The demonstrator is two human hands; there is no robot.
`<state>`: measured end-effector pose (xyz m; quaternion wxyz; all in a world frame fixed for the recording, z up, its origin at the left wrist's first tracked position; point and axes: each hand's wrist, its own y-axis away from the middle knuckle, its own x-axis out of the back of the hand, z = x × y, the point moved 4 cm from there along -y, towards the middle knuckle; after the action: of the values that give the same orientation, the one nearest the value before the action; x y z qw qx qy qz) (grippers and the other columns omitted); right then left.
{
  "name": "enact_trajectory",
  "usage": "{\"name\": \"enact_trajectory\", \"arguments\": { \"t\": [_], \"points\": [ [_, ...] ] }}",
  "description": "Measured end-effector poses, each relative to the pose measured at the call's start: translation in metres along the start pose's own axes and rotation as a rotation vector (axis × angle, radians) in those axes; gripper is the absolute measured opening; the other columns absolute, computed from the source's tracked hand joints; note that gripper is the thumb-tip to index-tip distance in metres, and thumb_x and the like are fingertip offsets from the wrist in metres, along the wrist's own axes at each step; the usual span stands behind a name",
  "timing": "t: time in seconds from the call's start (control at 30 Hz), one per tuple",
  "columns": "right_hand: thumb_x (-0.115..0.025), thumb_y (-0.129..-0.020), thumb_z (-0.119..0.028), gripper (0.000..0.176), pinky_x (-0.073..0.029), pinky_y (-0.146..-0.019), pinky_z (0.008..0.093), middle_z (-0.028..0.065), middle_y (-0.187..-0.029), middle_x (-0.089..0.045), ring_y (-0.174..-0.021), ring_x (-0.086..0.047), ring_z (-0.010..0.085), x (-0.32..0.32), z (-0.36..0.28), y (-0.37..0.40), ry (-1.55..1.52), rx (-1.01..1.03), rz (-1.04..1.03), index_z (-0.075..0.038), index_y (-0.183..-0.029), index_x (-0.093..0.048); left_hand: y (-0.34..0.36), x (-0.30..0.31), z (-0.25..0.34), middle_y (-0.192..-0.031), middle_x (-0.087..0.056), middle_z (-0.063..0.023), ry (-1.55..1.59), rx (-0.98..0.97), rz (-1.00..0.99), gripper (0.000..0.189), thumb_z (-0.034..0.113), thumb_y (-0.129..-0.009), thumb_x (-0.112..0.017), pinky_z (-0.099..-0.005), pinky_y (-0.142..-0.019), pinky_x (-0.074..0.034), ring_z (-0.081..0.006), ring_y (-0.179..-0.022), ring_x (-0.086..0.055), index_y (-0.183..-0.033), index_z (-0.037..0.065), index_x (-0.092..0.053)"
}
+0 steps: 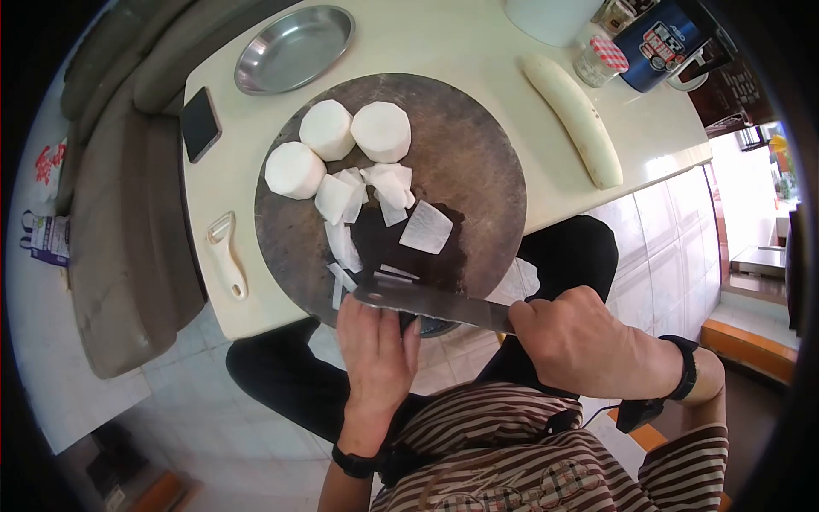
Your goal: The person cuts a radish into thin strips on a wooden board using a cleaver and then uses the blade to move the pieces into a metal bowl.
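Our right hand [589, 341] grips the cleaver [435, 305] lying nine-to-three, left hand [375, 341] flat on its blade, radish slices [375, 192] at twelve o'clock.

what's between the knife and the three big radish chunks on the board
Between knife and chunks: loose radish slices on the cutting board, head view.

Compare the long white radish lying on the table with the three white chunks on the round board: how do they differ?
The long radish is whole and slim and lies on the table. The chunks are short, cut flat and stand on the board. Both are white and peeled.
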<state>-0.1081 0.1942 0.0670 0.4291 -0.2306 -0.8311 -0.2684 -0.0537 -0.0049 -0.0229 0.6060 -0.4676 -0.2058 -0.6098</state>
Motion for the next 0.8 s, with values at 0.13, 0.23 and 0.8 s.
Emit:
{"name": "enact_trajectory", "arguments": {
  "t": [0.13,0.23,0.8],
  "points": [
    [-0.067,-0.069,0.0,0.01,-0.052,-0.052,0.0404,0.017,-0.077,-0.064,-0.063,-0.068,0.032,-0.007,-0.005,-0.011,0.02,0.04,0.051,0.004,-0.076,-0.062,0.0,-0.004,0.0,-0.133,-0.051,-0.026,0.011,-0.004,0.026,0.047,0.002,-0.082,-0.072,-0.0551,-0.105,-0.037,-0.0478,-0.123,-0.049,-0.126,-0.006,-0.056],
    [-0.068,-0.068,0.0,0.01,-0.053,-0.053,0.0401,0.0172,-0.077,-0.064,-0.065,-0.069,0.0321,-0.006,-0.008,-0.009,0.042,0.067,0.045,0.003,-0.077,-0.064,0.005,-0.007,-0.002,-0.134,-0.05,-0.0266,-0.011,0.002,0.017,0.047,0.001,-0.082,-0.072,-0.0547,-0.106,-0.037,-0.0482,-0.125,-0.048,-0.126,-0.005,-0.056],
    [-0.064,-0.069,0.003,0.01,-0.045,-0.047,0.0439,0.0178,-0.055,-0.054,-0.051,-0.058,0.0381,-0.009,0.012,0.02,-0.052,-0.054,0.181,0.002,-0.075,-0.055,0.006,0.003,0.003,-0.13,-0.055,-0.0213,-0.024,-0.02,0.081,0.052,0.0,-0.078,-0.076,-0.0506,-0.106,-0.042,-0.0422,-0.125,-0.052,-0.128,-0.004,-0.061]
  ]
}}
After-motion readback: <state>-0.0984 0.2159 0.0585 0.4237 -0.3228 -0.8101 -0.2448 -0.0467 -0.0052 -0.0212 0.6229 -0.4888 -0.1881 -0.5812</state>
